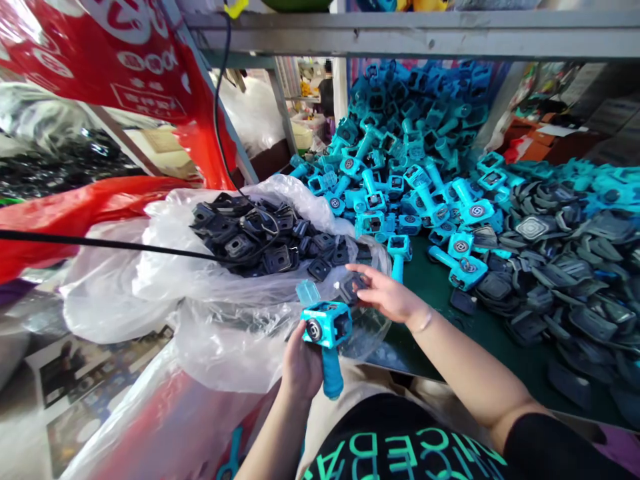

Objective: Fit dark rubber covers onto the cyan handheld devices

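Observation:
My left hand (301, 368) is closed around a turquoise plastic toy housing (327, 323), boxy on top with an open side, a round black spiral emblem and a stubby handle pointing down. A translucent blue flap (307, 291) stands up at its back edge. Just to the right and above, my right hand (387, 293) grips a dark grey plastic cover (351, 288) between thumb and fingers. That cover is close to the housing but looks apart from it. Beyond my hands, similar black plastic parts (280, 257) lie heaped on a clear plastic bag (200, 293).
A big pile of turquoise housings (415, 180) fills the back of the dark green table (425, 333). Flat dark grey covers (555, 287) are heaped at the right. A black cord (105, 243) stretches across the left, near a red plastic bag (120, 60). A metal beam (425, 33) runs overhead.

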Action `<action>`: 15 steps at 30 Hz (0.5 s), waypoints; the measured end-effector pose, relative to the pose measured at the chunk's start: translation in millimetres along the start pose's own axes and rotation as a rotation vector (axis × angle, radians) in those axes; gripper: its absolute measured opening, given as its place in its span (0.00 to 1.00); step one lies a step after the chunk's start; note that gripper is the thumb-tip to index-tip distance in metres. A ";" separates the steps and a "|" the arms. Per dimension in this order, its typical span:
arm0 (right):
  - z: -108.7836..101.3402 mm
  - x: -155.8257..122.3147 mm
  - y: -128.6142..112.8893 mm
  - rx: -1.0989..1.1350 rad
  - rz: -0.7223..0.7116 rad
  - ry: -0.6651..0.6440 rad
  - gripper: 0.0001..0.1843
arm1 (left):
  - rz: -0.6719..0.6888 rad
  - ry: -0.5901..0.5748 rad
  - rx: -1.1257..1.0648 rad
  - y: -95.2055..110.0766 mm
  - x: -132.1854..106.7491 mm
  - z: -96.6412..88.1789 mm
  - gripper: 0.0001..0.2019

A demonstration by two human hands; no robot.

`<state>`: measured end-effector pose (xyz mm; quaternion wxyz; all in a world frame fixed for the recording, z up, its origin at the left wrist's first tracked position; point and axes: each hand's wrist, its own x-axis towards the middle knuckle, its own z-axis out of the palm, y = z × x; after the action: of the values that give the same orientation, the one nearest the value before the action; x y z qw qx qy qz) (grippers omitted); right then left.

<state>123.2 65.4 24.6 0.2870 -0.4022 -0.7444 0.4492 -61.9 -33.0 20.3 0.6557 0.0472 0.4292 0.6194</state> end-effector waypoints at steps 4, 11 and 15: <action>-5.5 -59.6 -10.2 0.442 -0.058 0.025 0.40 | -0.165 -0.003 0.031 -5.4 -1.3 29.6 0.19; -29.1 -109.6 -29.1 -0.191 -0.383 0.303 0.34 | -0.437 -0.224 0.064 -35.8 -10.1 61.8 0.25; -35.3 -127.9 -35.0 -0.442 -0.592 0.470 0.30 | -0.407 -0.245 0.086 -51.5 -19.2 77.0 0.24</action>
<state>204.6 -38.2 62.9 0.4719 -0.3146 -0.8203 0.0740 28.3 -25.0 47.7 0.8115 0.0623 0.3731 0.4453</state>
